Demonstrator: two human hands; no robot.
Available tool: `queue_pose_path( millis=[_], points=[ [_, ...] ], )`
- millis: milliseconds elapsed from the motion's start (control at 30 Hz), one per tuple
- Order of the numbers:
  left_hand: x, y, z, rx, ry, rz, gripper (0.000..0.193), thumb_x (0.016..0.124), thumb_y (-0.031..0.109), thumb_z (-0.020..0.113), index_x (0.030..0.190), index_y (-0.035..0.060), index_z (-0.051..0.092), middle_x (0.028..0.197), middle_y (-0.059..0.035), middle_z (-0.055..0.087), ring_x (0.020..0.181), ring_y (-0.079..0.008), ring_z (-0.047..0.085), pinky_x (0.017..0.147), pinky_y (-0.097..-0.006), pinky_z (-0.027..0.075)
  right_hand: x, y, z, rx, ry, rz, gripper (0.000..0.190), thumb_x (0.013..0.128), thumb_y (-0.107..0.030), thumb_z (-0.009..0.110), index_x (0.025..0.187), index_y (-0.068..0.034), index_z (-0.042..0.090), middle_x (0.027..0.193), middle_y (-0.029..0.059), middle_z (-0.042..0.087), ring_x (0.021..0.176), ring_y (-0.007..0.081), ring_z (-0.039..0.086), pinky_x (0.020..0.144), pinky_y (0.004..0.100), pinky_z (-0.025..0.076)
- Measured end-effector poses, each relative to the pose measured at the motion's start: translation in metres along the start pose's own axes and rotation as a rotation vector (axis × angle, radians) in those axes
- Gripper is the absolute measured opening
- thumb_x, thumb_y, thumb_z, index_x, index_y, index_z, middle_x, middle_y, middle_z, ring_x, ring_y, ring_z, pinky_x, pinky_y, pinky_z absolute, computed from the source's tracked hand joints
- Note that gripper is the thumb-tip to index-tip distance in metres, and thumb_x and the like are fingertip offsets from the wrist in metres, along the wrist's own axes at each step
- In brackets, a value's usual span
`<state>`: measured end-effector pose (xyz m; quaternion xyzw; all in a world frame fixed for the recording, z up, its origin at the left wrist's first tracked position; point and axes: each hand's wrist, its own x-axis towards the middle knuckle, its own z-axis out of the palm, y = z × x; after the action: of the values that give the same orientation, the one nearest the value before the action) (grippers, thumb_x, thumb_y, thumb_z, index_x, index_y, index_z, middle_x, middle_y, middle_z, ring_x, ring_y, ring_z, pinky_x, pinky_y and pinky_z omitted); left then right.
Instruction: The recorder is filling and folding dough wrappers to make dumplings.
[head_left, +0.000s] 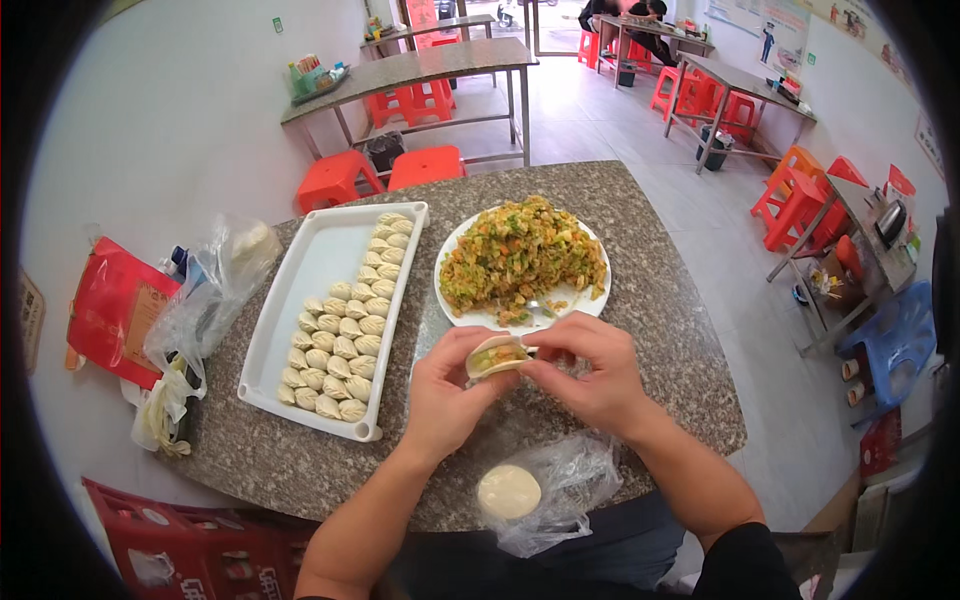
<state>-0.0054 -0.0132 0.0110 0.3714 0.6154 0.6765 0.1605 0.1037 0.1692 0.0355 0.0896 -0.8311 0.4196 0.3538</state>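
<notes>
My left hand (457, 390) cradles a dumpling wrapper (497, 355) folded round vegetable filling, its top side gaping. The thumb and forefinger of my right hand (592, 367) pinch the wrapper's right end. Just beyond both hands is a white plate (450, 240) heaped with chopped filling (525, 255); a metal utensil (538, 307) lies partly in view at its near side. To the left, a white plastic tray (300, 262) holds rows of pleated dumplings (345, 347) along its right and near parts. A stack of round wrappers (509, 492) rests on a clear plastic bag (577, 480) at the near table edge.
The speckled stone table (675, 337) has plastic bags (217, 277) and a red package (120, 315) at its left. Red crates (195, 547) stand below. Red stools (426, 166), other tables (420, 67) and a blue plastic chair (896, 345) surround it. People sit at a far table.
</notes>
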Motion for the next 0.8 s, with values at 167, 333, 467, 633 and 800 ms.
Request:
queue_pose_path(
  millis=[167, 333, 467, 633, 800],
  points=[
    [-0.003, 0.019, 0.014, -0.186, 0.198, -0.013, 0.048, 0.094, -0.008, 0.075, 0.137, 0.0002, 0.057, 0.131, -0.0114, 0.064, 0.119, -0.0195, 0.067, 0.102, -0.0320, 0.055, -0.015, -0.001, 0.006, 0.348, -0.009, 0.580, 0.028, 0.092, -0.013, 0.085, 0.117, -0.002, 0.080, 0.092, 0.0028, 0.076, 0.072, 0.0042, 0.064, 0.068, 0.0231, 0.053],
    [-0.010, 0.001, 0.009, -0.102, 0.116, 0.071, 0.049, 0.095, -0.010, 0.073, 0.139, 0.0021, 0.054, 0.127, -0.0117, 0.064, 0.115, -0.0194, 0.069, 0.094, -0.0300, 0.059, -0.014, 0.001, 0.016, 0.634, 0.014, 0.696, 0.022, 0.098, -0.012, 0.081, 0.115, 0.001, 0.078, 0.094, 0.0021, 0.077, 0.078, 0.0040, 0.066, 0.070, 0.0219, 0.055],
    [-0.009, 0.005, 0.007, 0.054, 0.041, 0.150, 0.032, 0.096, -0.004, 0.078, 0.127, -0.0016, 0.071, 0.123, -0.0109, 0.066, 0.111, -0.0181, 0.070, 0.093, -0.0291, 0.059, -0.014, 0.001, 0.007, 0.660, 0.043, 0.668, 0.018, 0.102, -0.012, 0.077, 0.114, 0.001, 0.076, 0.095, 0.0029, 0.077, 0.080, 0.0057, 0.067, 0.071, 0.0223, 0.055],
    [-0.011, 0.009, 0.008, -0.066, 0.040, 0.074, 0.028, 0.095, 0.002, 0.081, 0.122, -0.0029, 0.077, 0.121, -0.0112, 0.068, 0.108, -0.0176, 0.070, 0.092, -0.0282, 0.058, -0.014, 0.004, 0.008, 0.766, 0.033, 0.676, 0.017, 0.104, -0.013, 0.076, 0.113, 0.001, 0.075, 0.093, 0.0024, 0.076, 0.078, 0.0061, 0.066, 0.069, 0.0228, 0.054],
    [-0.011, 0.010, 0.007, -0.088, 0.001, 0.064, 0.027, 0.096, 0.005, 0.081, 0.122, -0.0027, 0.077, 0.120, -0.0128, 0.071, 0.106, -0.0180, 0.071, 0.090, -0.0286, 0.058, -0.013, 0.009, 0.008, 0.970, 0.013, 0.862, 0.015, 0.104, -0.014, 0.076, 0.110, 0.000, 0.076, 0.090, 0.0027, 0.075, 0.074, 0.0081, 0.066, 0.066, 0.0245, 0.052]
  ],
)
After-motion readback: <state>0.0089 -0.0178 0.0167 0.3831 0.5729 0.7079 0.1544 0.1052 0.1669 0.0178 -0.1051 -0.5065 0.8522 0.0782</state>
